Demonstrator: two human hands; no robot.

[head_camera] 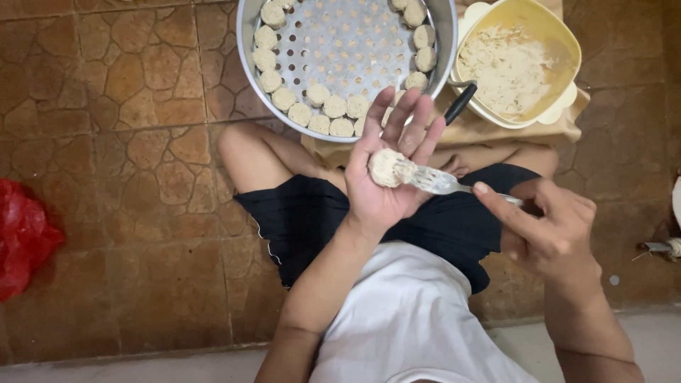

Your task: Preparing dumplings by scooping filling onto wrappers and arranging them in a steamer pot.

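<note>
My left hand (386,177) is held palm up above my lap, fingers spread, with a small pale lump of filling or dough (386,167) resting in the palm. My right hand (546,223) grips a metal fork (443,183) by its handle, and the tines press against the lump. Just beyond my fingers sits a round perforated metal steamer tray (347,42) with several shaped round dumplings (319,106) lined along its rim. A yellow bowl (560,42) of pale minced filling (507,67) stands to the right of the tray.
A black handle (461,103) pokes out between tray and bowl. Brown paper (482,131) lies under the bowl. A red plastic bag (21,237) is on the brown stone-pattern floor at the left. My legs in black shorts are folded beneath my hands.
</note>
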